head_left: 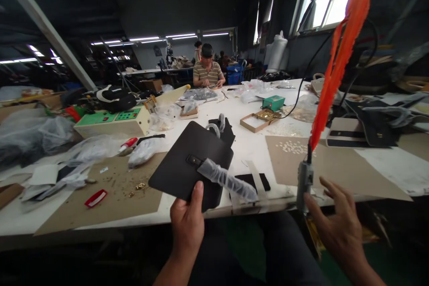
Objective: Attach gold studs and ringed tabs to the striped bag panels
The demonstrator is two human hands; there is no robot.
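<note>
**Two hands, one dark leather panel at a crowded workbench**

Two bare hands are seen at the near edge of a long white table. A dark leather panel is gripped at its near corner by the left hand, thumb pressed on top and fingers hidden beneath, so that the piece is held tilted just above the table edge, apparently to keep its face turned toward the wearer. A strap wrapped in clear plastic is fixed to the panel, the film presumably left on to guard the finish.

The right hand is held open, fingers spread, with nothing grasped; it is placed just beside a grey tool that is hung upright from an orange coiled hose, a suspension that probably keeps the tool within reach.

Farther along the table, a shallow cardboard box is seen holding brass-coloured fittings, and a small green box is set beside it, its contents not visible. Small pale parts are scattered loose on a brown cardboard sheet. Clear plastic bags are left at the left near a green-topped machine. At the far end, a seated person is occupied at the same table.
</note>
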